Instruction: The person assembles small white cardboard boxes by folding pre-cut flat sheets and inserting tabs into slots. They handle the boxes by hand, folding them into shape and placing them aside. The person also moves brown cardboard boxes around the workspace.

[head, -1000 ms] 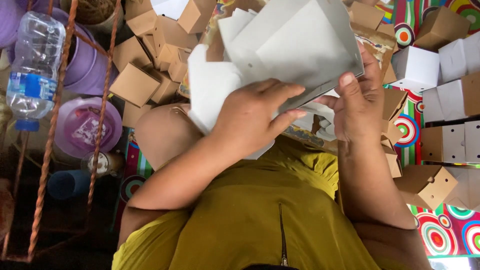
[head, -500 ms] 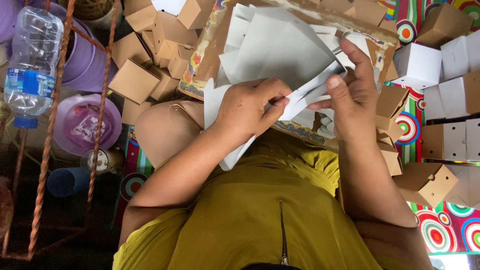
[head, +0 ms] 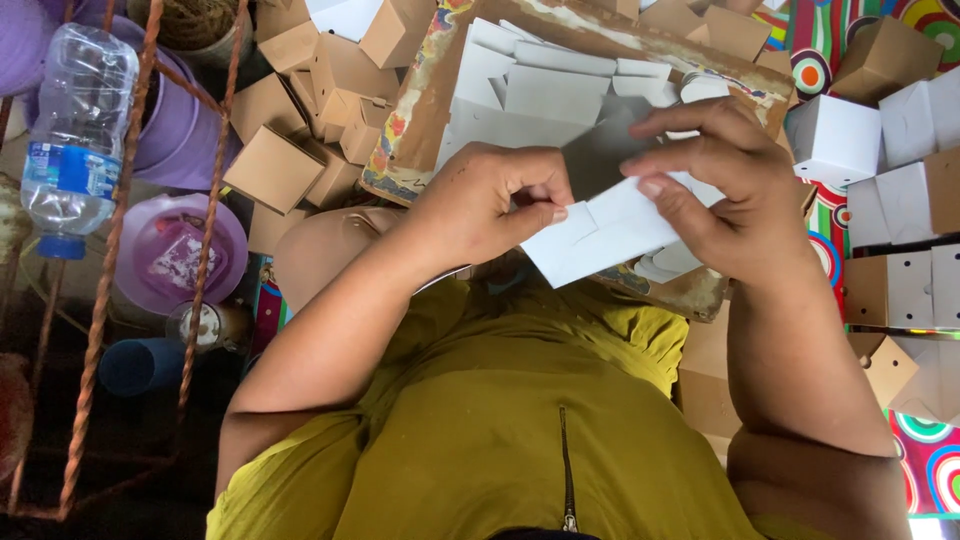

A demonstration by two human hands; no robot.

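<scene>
Both hands pinch one white cardboard blank (head: 603, 232) above my lap. My left hand (head: 487, 203) grips its left edge between thumb and forefinger. From above, my right hand (head: 718, 188) curls over the right part, fingers on top and thumb beneath. The blank is creased and partly folded. Just beyond the hands, a stack of flat white blanks (head: 545, 90) lies on a worn brown board (head: 412, 135) with a patterned rim.
Folded brown boxes (head: 300, 110) are heaped at the upper left, and white boxes (head: 885, 150) are stacked at the right. A plastic water bottle (head: 78, 130), purple tubs (head: 180, 255) and a rusty metal frame (head: 105, 290) stand at the left. A colourful patterned mat (head: 930, 460) lies underneath.
The large raised white sheet is gone from my hands. The hands came lower and closer together and now pinch a smaller creased blank, which uncovers the stack on the board.
</scene>
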